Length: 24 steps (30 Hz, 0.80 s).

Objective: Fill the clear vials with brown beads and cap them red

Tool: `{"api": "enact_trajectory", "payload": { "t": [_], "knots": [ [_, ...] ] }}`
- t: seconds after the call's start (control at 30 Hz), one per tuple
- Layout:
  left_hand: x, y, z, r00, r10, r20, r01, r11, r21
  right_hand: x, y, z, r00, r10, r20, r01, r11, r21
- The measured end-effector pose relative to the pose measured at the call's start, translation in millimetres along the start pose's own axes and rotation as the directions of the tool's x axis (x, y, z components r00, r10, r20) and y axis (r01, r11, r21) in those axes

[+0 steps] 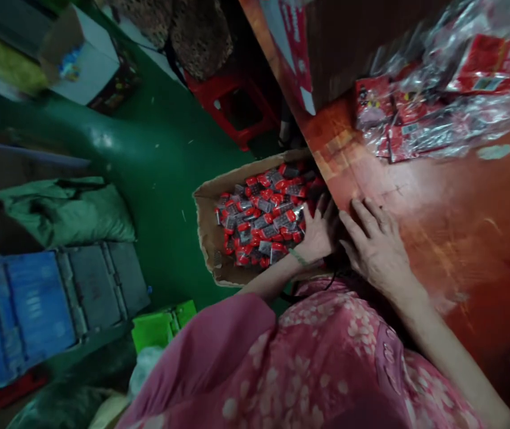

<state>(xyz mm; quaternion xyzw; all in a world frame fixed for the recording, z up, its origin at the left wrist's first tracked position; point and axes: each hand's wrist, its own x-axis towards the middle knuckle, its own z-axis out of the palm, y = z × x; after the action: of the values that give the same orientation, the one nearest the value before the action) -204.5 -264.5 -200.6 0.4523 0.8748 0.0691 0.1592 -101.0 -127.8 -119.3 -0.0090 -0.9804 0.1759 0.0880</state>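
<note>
An open cardboard box (208, 241) beside the table's edge is filled with small clear containers with red ends and dark contents (264, 220). My left hand (320, 235), with a green band at the wrist, reaches over the box's near right side. Its thumb and fingers are apart, and I see nothing held in it; part of the fingers lies in shadow by the table edge. My right hand (379, 247) lies on the edge of the orange-brown table (465, 238), fingers stretched out and holding nothing.
Clear plastic bags with red packets (416, 113) lie on the table, beside a large carton (302, 53). A red stool (237, 107) stands beyond the box. Blue and grey crates (40, 298) and a green sack (71, 211) are at the left on the green floor (161, 196).
</note>
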Motion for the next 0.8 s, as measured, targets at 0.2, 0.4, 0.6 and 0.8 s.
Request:
{"api": "enact_trajectory", "payload": {
  "t": [0.2,0.4,0.6,0.8],
  "knots": [
    [1,-45,17.5,0.964,-0.266,0.01,0.265,0.962,0.068,1,2,-1,1.0,-0.011,0.005,0.011,1.0,0.001],
    [-43,-115,15.0,0.891,-0.452,-0.048,0.454,0.886,0.088,1,3,-1,1.0,-0.021,-0.014,0.021,1.0,-0.009],
    [-68,-179,11.3,0.873,-0.485,-0.051,0.488,0.87,0.078,2,1,-3,1.0,-0.009,-0.005,0.009,1.0,-0.01],
    [-65,-227,11.5,0.839,-0.54,-0.067,0.541,0.841,0.007,2,3,-4,1.0,0.012,0.009,-0.013,0.999,0.045]
  ]
}}
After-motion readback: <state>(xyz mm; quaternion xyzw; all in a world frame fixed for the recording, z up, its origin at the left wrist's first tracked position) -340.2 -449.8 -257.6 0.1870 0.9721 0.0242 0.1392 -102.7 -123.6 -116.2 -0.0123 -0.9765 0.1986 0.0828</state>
